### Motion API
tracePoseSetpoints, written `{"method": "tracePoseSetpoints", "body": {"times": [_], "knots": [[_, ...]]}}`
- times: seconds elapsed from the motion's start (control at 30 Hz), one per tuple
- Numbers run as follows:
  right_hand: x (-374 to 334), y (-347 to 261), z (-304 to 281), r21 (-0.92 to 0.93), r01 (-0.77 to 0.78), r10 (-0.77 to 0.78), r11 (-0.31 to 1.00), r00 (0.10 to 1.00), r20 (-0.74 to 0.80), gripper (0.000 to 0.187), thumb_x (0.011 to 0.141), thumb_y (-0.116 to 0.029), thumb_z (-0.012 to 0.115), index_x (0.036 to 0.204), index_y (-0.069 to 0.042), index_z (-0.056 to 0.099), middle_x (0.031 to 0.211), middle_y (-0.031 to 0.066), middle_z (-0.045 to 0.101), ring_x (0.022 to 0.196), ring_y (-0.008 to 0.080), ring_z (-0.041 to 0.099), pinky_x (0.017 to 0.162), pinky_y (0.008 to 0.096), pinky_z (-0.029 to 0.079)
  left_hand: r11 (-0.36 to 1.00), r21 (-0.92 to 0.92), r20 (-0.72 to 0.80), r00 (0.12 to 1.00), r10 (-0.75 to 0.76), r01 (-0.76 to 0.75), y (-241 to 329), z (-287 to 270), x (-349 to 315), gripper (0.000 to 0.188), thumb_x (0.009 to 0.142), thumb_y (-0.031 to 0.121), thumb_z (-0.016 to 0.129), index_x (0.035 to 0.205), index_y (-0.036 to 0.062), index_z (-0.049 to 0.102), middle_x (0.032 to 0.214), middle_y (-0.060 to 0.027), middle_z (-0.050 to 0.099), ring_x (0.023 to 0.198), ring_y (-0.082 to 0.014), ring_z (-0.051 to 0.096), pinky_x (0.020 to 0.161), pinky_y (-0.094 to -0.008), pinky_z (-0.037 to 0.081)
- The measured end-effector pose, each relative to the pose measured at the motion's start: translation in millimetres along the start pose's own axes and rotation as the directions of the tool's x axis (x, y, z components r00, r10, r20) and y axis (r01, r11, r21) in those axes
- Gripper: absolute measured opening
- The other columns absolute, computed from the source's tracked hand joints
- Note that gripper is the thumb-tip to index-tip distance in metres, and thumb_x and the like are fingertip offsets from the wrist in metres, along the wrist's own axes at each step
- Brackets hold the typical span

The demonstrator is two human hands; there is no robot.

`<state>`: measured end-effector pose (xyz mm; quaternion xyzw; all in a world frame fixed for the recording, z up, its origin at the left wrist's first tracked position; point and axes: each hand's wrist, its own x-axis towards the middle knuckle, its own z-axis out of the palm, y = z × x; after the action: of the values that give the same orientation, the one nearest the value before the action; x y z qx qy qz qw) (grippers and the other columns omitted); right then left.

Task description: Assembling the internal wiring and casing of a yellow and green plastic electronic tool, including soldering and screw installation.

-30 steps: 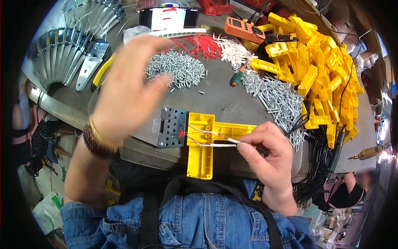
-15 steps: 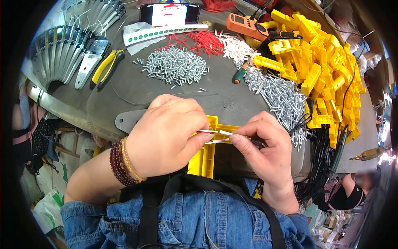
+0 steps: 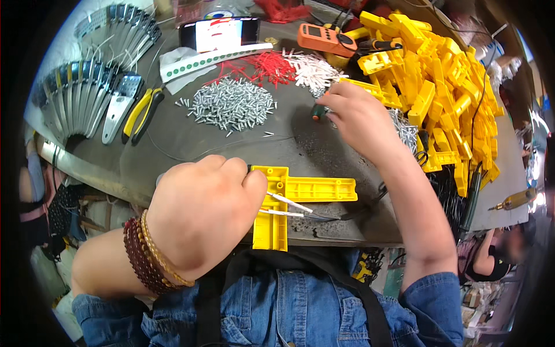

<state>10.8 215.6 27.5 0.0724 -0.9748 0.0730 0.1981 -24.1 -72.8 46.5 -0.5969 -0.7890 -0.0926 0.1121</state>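
My left hand (image 3: 211, 214) is closed at the left side of a yellow T-shaped plastic housing (image 3: 270, 234), gripping its edge; the curled fingertips are hidden. Two white-sleeved wire ends (image 3: 292, 202) lie across the housing beside that hand. Black cable (image 3: 341, 218) runs from them to the right. Farther off, my right hand (image 3: 361, 118) pinches the green and orange handle of a small screwdriver (image 3: 318, 111) at the table top. Under the left hand, only a sliver of a metal plate (image 3: 161, 178) shows.
A pile of silver screws (image 3: 231, 104) lies mid-table, with red sleeves (image 3: 272, 66) and white sleeves (image 3: 312, 70) behind. Yellow housings (image 3: 445, 98) are heaped at right. Pliers (image 3: 141, 115) and metal blades (image 3: 75, 104) lie left. An orange meter (image 3: 326, 39) and a phone (image 3: 219, 33) stand at the back.
My right hand has let go of the white-sleeved wires and reached forward to the screwdriver. My left hand has shifted left and closed at the housing; the wire ends now rest across it.
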Motion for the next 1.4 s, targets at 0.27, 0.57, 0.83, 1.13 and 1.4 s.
{"method": "tracePoseSetpoints", "body": {"times": [0.27,0.57,0.83,1.13,1.4], "knots": [[7.2,21.7,2.7,-0.059,0.258,-0.263,0.964,0.907,-0.327,0.026,0.075,-0.004,0.067,0.1,-0.006,0.059,0.101,0.0109,0.063,0.094,0.0283,0.061,0.083,0.0364,0.051,0.993,0.115,-0.035,0.999,0.038,-0.034,-10.2,16.0,21.7,0.015,0.074,0.015,0.06,0.087,0.0058,0.058,0.088,-0.0075,0.057,0.081,-0.0253,0.059,0.07,-0.0364,0.049],[-11.7,-53.2,-33.2,0.984,0.037,0.173,-0.172,0.985,-0.007,0.017,0.093,-0.021,0.053,0.095,-0.006,0.049,0.07,0.0026,0.045,0.058,0.0117,0.041,0.056,0.0287,0.038,0.861,-0.507,0.043,0.997,0.059,-0.029,-21.0,54.4,36.0,0.006,0.082,0.011,0.065,0.087,0.0075,0.066,0.098,-0.0087,0.062,0.095,-0.0303,0.059,0.085,-0.0399,0.049],[-16.8,-85.5,-21.2,0.98,-0.072,0.01,-0.186,0.997,0.075,0.077,0.088,-0.079,0.034,0.07,-0.006,0.051,0.061,0.0021,0.047,0.054,0.0111,0.039,0.05,0.0266,0.028,0.884,-0.468,-0.035,0.999,-0.013,-0.005,-13.0,45.8,33.5,0.008,0.075,0.008,0.06,0.083,0.0076,0.062,0.09,-0.006,0.054,0.085,-0.0257,0.057,0.075,-0.0372,0.049],[-17.1,-90.9,-8.7,0.987,-0.135,0.082,-0.087,0.987,0.142,0.078,0.089,-0.08,0.033,0.066,-0.007,0.047,0.053,0.0037,0.043,0.048,0.0143,0.034,0.047,0.0308,0.025,0.932,-0.359,-0.081,0.996,0.022,-0.05,-10.2,57.0,30.0,0.006,0.078,0.012,0.059,0.083,0.0082,0.061,0.091,-0.0048,0.052,0.084,-0.0233,0.057,0.073,-0.0362,0.049],[-17.9,-96.1,0.5,0.991,-0.132,0.068,-0.015,0.989,0.133,0.068,0.097,-0.064,0.038,0.066,-0.005,0.05,0.06,0.0056,0.048,0.054,0.017,0.042,0.054,0.0326,0.033,0.717,-0.698,-0.021,1.0,-0.02,0.0,-23.3,60.0,28.8,0.033,0.075,0.009,0.066,0.107,0.003,0.06,0.107,-0.0101,0.06,0.102,-0.0276,0.06,0.089,-0.0379,0.049]]}}
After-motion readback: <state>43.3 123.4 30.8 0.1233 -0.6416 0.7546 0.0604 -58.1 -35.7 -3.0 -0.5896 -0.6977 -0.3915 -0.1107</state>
